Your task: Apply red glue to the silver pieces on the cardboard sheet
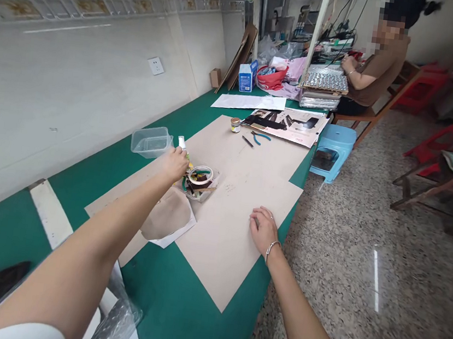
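Observation:
My left hand (176, 164) reaches across the table with its fingers curled around a small white-capped bottle (182, 142). Parts of a yellow and green label show past the fingers; the rest is hidden. Just right of it stands a clear plastic tub (204, 193) with tools and a white tape roll (201, 176) on top. A clear rectangular container (150, 142) lies beyond the hand to the left. My right hand (264, 229), with a ring and bracelet, rests on the grey-brown cardboard (223, 262) near the table's right edge, fingers loosely bent and holding nothing.
A cut-out paper piece (179, 234) lies below the tub. Farther back are a small jar (236, 125), blue-handled pliers (262, 136) and a printed sheet (290, 123). A blue stool (333, 149) stands beside the green table (191, 319). Another person (382, 62) sits at the far end.

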Demonstrator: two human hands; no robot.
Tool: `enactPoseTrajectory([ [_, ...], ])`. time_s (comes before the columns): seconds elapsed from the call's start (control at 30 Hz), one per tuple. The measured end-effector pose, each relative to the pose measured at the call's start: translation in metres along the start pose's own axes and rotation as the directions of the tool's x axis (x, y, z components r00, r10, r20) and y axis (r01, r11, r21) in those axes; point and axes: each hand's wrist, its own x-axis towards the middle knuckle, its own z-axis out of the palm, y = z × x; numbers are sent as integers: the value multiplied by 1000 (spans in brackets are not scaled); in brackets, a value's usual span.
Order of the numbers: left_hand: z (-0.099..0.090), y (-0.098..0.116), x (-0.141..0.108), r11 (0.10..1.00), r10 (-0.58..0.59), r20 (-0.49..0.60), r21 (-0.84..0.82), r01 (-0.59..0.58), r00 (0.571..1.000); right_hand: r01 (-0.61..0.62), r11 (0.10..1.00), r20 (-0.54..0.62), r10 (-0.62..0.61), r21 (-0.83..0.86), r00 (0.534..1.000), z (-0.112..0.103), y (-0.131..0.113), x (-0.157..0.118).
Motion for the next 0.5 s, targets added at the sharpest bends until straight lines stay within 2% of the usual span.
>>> enactPoseTrajectory([
  [0.13, -40, -9, -42, 991, -120, -171, -87, 106, 978, 7, 1000, 2, -7, 7, 1000, 2, 6, 0],
  [0.23, -69, -17, -101, 947, -269, -206, -236, 219, 941, 3, 1000, -3, -3, 18, 1000, 2, 10, 1],
  [0.3, -82, -17, -153, 892, -340, -171, -371, 259, 925, -3, 999, -14, 4, 34, 1000, -1, 7, 0],
  [0.4, -91, -7, -245, 784, -371, -91, -564, 259, 924, 6, 997, -51, -2, 81, 999, -14, -6, -14],
  [0.5, -92, 11, -350, 662, -366, -45, -714, 226, 929, 47, 988, -124, -29, 148, 992, -28, -34, -60],
])
